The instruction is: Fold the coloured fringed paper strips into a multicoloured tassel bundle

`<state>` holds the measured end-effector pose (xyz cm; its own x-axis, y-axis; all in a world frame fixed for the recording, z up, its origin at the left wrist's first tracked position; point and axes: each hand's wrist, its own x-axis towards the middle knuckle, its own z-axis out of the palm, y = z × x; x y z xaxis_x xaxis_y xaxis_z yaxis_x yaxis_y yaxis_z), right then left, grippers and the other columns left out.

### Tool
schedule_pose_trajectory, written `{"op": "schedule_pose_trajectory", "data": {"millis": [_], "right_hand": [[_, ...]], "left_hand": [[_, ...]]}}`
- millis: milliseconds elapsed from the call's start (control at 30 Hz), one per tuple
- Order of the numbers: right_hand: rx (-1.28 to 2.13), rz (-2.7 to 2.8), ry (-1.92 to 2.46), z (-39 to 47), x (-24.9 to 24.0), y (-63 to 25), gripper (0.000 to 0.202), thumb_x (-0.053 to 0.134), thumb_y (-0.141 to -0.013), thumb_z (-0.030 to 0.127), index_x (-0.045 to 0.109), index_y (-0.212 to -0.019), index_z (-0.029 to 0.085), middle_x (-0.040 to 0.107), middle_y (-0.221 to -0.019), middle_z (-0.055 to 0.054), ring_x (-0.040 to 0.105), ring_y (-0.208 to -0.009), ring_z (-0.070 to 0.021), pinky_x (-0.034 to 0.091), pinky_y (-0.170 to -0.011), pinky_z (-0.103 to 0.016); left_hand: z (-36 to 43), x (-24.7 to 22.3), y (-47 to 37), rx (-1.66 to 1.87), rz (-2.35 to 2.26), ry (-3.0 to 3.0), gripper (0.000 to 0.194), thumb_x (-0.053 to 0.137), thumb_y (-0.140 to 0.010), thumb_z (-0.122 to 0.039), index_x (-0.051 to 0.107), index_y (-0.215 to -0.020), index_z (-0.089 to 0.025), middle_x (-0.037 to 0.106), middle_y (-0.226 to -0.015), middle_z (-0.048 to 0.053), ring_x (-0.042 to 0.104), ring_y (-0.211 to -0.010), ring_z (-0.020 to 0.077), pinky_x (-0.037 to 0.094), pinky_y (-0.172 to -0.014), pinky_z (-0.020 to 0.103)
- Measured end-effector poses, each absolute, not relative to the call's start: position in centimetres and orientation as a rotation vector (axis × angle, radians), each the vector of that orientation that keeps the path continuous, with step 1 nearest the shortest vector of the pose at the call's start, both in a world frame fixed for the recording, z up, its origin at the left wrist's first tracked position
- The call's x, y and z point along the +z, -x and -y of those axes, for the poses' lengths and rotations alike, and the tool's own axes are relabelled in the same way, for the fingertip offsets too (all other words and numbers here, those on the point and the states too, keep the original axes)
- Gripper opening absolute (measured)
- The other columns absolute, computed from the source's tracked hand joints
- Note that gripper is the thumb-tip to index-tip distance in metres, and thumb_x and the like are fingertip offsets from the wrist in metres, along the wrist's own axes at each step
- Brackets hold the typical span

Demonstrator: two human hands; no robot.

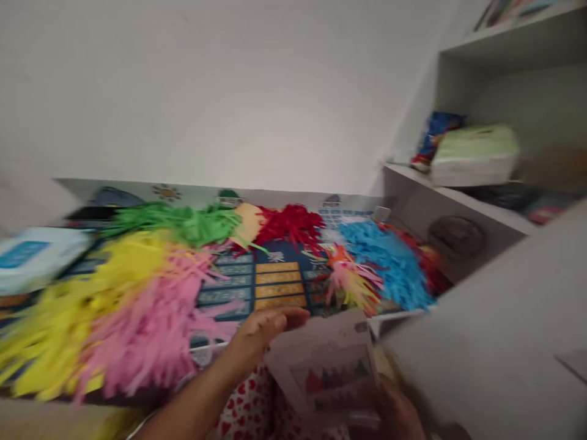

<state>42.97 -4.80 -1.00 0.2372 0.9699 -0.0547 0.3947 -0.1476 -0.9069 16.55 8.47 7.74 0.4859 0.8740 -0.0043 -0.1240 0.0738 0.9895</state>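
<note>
Low in the view, a pale printed packet (pixel 328 360) with small coloured figures on it lies between my hands, above the heart-patterned cloth on my lap. My left hand (pixel 266 333) is at its upper left edge, fingers curved over and pressed to it. At its lower right side is my right hand (pixel 398 406), blurred, its fingers mostly hidden behind the packet. Just beyond sits a small multicoloured bundle of paper strips (pixel 351 281) on the printed table mat (pixel 277 263).
Fringed paper strips cover much of the table: yellow (pixel 92 299), pink (pixel 151 324), green (pixel 178 223), red (pixel 293 226) and blue (pixel 389 260). A white-and-blue packet (pixel 39 256) lies at left. White shelves (pixel 458 201) holding a tissue pack (pixel 477 156) stand at right.
</note>
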Motion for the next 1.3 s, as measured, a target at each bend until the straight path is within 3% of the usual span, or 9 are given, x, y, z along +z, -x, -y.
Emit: {"op": "schedule_pose_trajectory", "data": {"millis": [133, 233, 433, 567, 767, 967, 1033, 1167, 1300], "right_hand": [[0.818, 1.523, 1.514, -0.9, -2.8, -38.3, 0.044, 0.048, -0.085, 0.063, 0.074, -0.091, 0.028, 0.073, -0.076, -0.006, 0.069, -0.080, -0.0290, 0.057, -0.067, -0.034], [0.586, 1.641, 1.412, -3.3, -2.5, -35.9, 0.042, 0.049, -0.089, 0.056, 0.068, -0.107, 0.023, 0.072, -0.099, -0.009, 0.067, -0.094, -0.0283, 0.056, -0.075, -0.035], [-0.301, 1.787, 1.087, -6.5, 3.2, -30.6, 0.026, 0.056, -0.091, 0.033, 0.060, -0.116, 0.024, 0.062, -0.108, -0.011, 0.058, -0.098, -0.0266, 0.046, -0.083, -0.043], [-0.479, 1.825, 1.074, -7.8, 6.0, -29.0, 0.018, 0.057, -0.092, 0.030, 0.064, -0.108, 0.026, 0.062, -0.117, -0.010, 0.052, -0.107, -0.0283, 0.034, -0.091, -0.046], [-0.337, 2.004, 0.911, -8.8, 6.7, -28.9, 0.024, 0.042, -0.097, 0.023, 0.061, -0.083, 0.022, 0.067, -0.083, -0.001, 0.054, -0.083, -0.0188, 0.030, -0.078, -0.036], [-0.133, 2.090, 0.705, -6.4, 6.8, -33.4, 0.014, 0.053, -0.091, 0.021, 0.058, -0.078, 0.023, 0.064, -0.078, 0.001, 0.057, -0.073, -0.0149, 0.038, -0.075, -0.031], [-0.009, 2.051, 0.787, -5.3, 5.4, -35.5, 0.012, 0.067, -0.082, 0.033, 0.061, -0.089, 0.025, 0.067, -0.090, -0.001, 0.061, -0.083, -0.0183, 0.044, -0.076, -0.030], [0.374, 1.698, 1.369, -5.1, 1.9, -36.3, 0.073, 0.067, -0.078, 0.046, 0.039, -0.139, 0.019, 0.062, -0.124, -0.013, 0.063, -0.108, -0.0282, 0.053, -0.084, -0.038], [0.719, 1.548, 1.513, -5.7, 1.1, -33.5, 0.058, 0.052, -0.086, 0.045, 0.046, -0.137, 0.018, 0.071, -0.110, -0.012, 0.070, -0.096, -0.0259, 0.057, -0.077, -0.034]], "left_hand": [[-9.3, 11.8, -10.9, 0.937, -1.012, -1.504, 0.049, 0.062, -0.075, -0.061, 0.073, -0.080, -0.014, 0.069, -0.076, 0.005, 0.058, -0.069, 0.0179, 0.045, -0.066, 0.026], [-9.6, 12.7, -8.8, 0.812, -1.118, -1.667, 0.038, 0.066, -0.075, -0.050, 0.069, -0.068, -0.013, 0.059, -0.065, 0.000, 0.049, -0.061, 0.0127, 0.035, -0.055, 0.021], [-11.0, 11.1, -8.8, 0.658, -1.173, -1.478, 0.048, 0.066, -0.067, -0.062, 0.060, -0.070, -0.014, 0.044, -0.057, -0.006, 0.034, -0.050, 0.0085, 0.024, -0.047, 0.021], [-11.6, 11.0, -9.4, 0.564, -1.130, -1.486, 0.055, 0.063, -0.065, -0.070, 0.052, -0.063, -0.017, 0.038, -0.053, -0.007, 0.028, -0.047, 0.0074, 0.021, -0.045, 0.022], [-12.5, 10.9, -10.6, 0.451, -1.034, -1.609, 0.057, 0.059, -0.071, -0.070, 0.041, -0.054, -0.019, 0.026, -0.051, -0.009, 0.020, -0.048, 0.0068, 0.015, -0.046, 0.024], [-13.6, 10.6, -11.0, 0.436, -1.038, -1.767, 0.044, 0.054, -0.082, -0.054, 0.048, -0.059, -0.016, 0.030, -0.058, -0.007, 0.026, -0.054, 0.0085, 0.019, -0.050, 0.023], [-13.6, 10.8, -10.9, 0.425, -1.029, -1.795, 0.035, 0.057, -0.081, -0.044, 0.053, -0.061, -0.015, 0.036, -0.060, -0.006, 0.032, -0.057, 0.0092, 0.022, -0.052, 0.022], [-12.7, 11.6, -11.2, 0.389, -1.148, -1.918, 0.011, 0.064, -0.073, -0.026, 0.064, -0.073, -0.015, 0.056, -0.068, -0.003, 0.048, -0.065, 0.0129, 0.029, -0.057, 0.022], [-11.4, 12.7, -12.2, 0.334, -1.282, -2.200, 0.009, 0.061, -0.079, -0.026, 0.067, -0.079, -0.019, 0.065, -0.073, -0.001, 0.055, -0.066, 0.0148, 0.030, -0.059, 0.023]]}}
